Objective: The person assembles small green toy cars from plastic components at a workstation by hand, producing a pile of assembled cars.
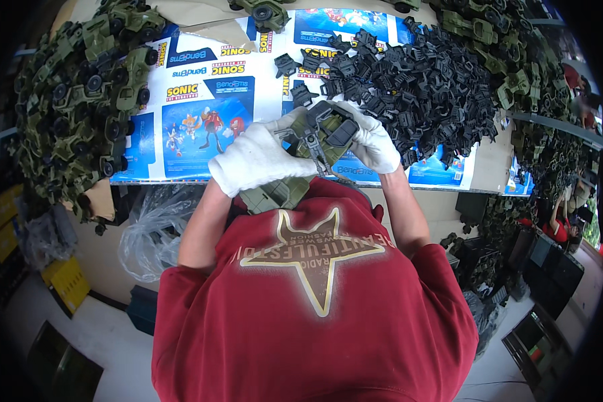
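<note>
Both hands wear white gloves and meet over the near edge of the table. Between them is an olive-green toy army vehicle (323, 115) with black-grey parts on it, among them a dark frame (342, 132) and a long grey gun-like piece (313, 144). My left hand (258, 155) is closed on the vehicle's left side, fingers partly hidden behind it. My right hand (375, 142) grips its right side by the dark frame. Below my left hand, close to my shirt, shows a boxy olive-green part (277, 194); whether it joins the held vehicle I cannot tell.
A heap of small black plastic parts (415, 87) covers the table's right side. Many green toy vehicles are piled at the left (87, 87) and far right (516, 80). Printed blue-and-white card sheets (201, 157) cover the tabletop. A clear plastic bag (151, 234) hangs below the left edge.
</note>
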`<state>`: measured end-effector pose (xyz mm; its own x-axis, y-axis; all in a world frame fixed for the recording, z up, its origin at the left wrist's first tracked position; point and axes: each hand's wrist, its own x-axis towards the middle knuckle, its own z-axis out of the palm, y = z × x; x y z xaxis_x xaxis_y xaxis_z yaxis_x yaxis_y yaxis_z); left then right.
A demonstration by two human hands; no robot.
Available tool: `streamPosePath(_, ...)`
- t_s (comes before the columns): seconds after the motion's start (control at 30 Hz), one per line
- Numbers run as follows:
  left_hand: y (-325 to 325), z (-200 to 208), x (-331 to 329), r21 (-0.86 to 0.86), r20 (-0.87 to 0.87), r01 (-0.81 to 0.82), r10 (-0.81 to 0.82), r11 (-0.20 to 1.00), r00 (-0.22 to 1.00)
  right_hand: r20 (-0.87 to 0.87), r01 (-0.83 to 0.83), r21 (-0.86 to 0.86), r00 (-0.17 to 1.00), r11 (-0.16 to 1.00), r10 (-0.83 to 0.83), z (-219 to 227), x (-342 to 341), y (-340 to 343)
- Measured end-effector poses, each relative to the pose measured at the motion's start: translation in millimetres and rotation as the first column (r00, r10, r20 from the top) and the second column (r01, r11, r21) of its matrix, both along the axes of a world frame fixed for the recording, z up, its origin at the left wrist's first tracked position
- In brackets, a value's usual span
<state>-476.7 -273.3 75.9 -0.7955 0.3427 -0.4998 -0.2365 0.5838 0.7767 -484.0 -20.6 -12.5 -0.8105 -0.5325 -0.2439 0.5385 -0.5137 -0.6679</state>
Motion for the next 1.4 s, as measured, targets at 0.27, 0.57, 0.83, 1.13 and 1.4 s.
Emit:
streamPosePath(0.27,1,7,-5,-0.017,0.048,0.002,-0.002,1.000,0.999,-0.002,-0.038,0.047,0.999,0.998,0.038,-6,-3,6)
streamPosePath(0.57,28,-34,5,0.384,-0.054,-0.275,0.319,0.881,0.946,-0.142,0.132,0.343,0.986,0.930,-0.088,26,-20,-26)
streamPosePath(0.83,10,-59,-13,0.485,-0.440,0.001,0.243,0.875,0.865,-0.278,0.316,0.444,0.938,0.839,-0.207,26,-13,-60)
streamPosePath(1.13,20,-76,-14,0.602,-0.277,-0.102,0.327,0.792,0.903,-0.652,0.537,0.551,0.754,0.639,-0.071,33,4,-69)
streamPosePath(1.4,8,-64,8,0.503,-0.421,-0.098,0.342,0.859,0.840,-0.745,0.538,0.443,0.666,0.717,-0.039,34,1,-77)
